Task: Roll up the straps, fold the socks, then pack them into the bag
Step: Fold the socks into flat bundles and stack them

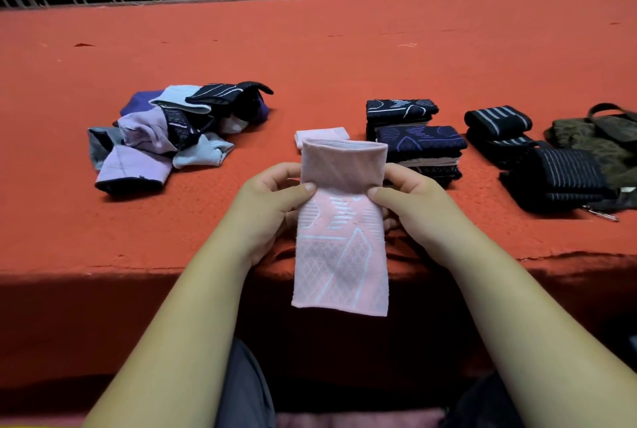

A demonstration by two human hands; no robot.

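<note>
Table: orange-red cloth-covered table.
Sock: pink patterned knit sock, over table's near edge; likely soft, light, limp.
Hands: left hand, right hand each pinch a side edge at its fold.

Pink patterned sock upright above table edge, top turned over; loose sock pile left; folded sock stack, rolled straps, dark bag right.

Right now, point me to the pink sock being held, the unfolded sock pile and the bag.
pink sock [339,255]: head view, on its patterned lower half.
unfolded sock pile [144,138]: head view, on a lilac sock near the pile's middle.
bag [586,141]: head view, on its olive fabric body, far right.
</note>
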